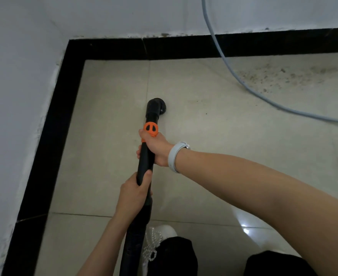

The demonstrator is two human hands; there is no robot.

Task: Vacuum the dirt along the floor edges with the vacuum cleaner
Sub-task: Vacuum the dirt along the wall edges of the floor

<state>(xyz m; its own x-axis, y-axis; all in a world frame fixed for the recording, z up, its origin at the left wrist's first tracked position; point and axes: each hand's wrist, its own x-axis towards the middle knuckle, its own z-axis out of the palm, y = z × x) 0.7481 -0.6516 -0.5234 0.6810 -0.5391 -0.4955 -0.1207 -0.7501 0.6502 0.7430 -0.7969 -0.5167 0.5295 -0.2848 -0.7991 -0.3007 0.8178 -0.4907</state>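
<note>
Vacuum wand: I see a black tube running from the bottom of the view up and away over the floor, with an orange collar partway along; it sits well in from the corner where the two walls meet.
Brush head: round, black, bristled, at the far end of the wand; it is down at the floor tile just right of a grout line; whether the bristles touch I cannot tell.
Right hand: my grip here is wrapped round the wand just below the orange collar, fingers curled over the tube; a pale band sits on the wrist.
Left hand: grip curled round the wand lower down, nearer to me, thumb lying along the tube.
Floor: beige tiles, edged by a black skirting strip along the left wall and the far wall.
Dirt: dark specks scattered by the far edge, right of the brush head and well apart from it.
Hose: pale blue, coming down the far wall and curving over the floor toward the right edge.
Feet: a white shoe and dark trouser legs at the bottom edge.
</note>
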